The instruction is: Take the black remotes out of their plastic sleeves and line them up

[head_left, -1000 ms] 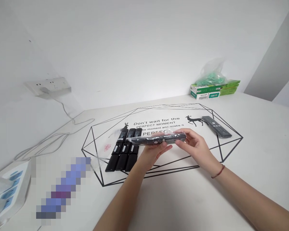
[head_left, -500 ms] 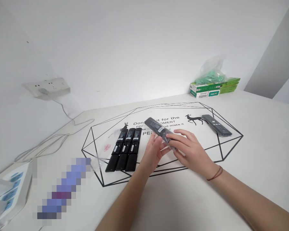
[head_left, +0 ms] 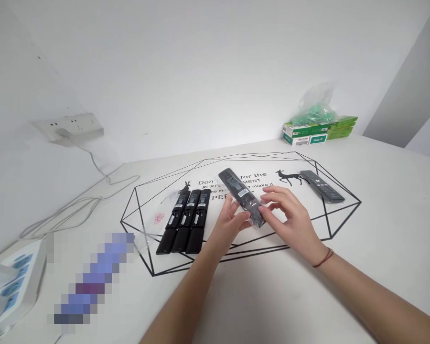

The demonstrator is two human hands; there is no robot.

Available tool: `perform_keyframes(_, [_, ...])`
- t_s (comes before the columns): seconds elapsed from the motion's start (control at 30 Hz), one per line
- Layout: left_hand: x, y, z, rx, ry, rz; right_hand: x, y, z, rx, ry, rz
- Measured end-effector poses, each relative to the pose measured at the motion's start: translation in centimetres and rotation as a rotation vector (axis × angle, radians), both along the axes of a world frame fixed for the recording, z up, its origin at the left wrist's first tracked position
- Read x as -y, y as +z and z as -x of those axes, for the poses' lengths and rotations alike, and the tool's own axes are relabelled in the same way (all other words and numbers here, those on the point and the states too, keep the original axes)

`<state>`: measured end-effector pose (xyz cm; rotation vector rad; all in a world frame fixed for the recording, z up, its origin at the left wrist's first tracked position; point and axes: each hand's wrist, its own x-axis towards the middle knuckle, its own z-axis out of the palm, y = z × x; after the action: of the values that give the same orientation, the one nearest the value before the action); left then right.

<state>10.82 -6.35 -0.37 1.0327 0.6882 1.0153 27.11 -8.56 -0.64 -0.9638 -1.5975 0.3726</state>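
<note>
A black remote control (head_left: 241, 190) in a clear plastic sleeve is tilted above the table, its labelled back facing up. My left hand (head_left: 228, 224) grips it from the left near its lower end, the thumb on top. The thumb and fingertips of my right hand (head_left: 288, 217) pinch the sleeve at the lower right edge. To the left lie three black remotes (head_left: 185, 222) side by side, back up, with their battery bays uncovered and covers below them. Farther right, another remote (head_left: 322, 186) in plastic rests with its buttons up.
Green and white boxes (head_left: 306, 134) with a plastic bag (head_left: 315, 110) on top stand at the back right. A power strip (head_left: 17, 286) and a pixelated bluish patch (head_left: 93, 277) are at the left. A grey cable (head_left: 93, 196) runs to the wall socket (head_left: 69, 129).
The wrapped remote has turned a little steeper, showing more of its back. My right hand has shifted slightly right, off the remote's middle to its lower edge.
</note>
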Motion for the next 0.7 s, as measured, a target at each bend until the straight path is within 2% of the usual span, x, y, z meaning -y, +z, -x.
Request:
perform_keyframes(0.23, [0.0,-0.2,0.1,0.011,0.002,-0.004,-0.1,-0.3,0.0,-0.049,0.004,0.148])
perform_keyframes(0.4, [0.1,-0.5,0.0,0.058,-0.032,0.011,0.1,-0.1,-0.1,-0.062,0.020,0.140])
perform_keyframes(0.53, [0.3,-0.4,-0.1,0.107,-0.058,0.024,0.4,0.3,-0.2,0.038,0.080,0.144])
perform_keyframes(0.7, [0.4,-0.2,-0.1,0.029,-0.007,-0.009,0.4,0.8,-0.2,0.098,0.091,0.145])
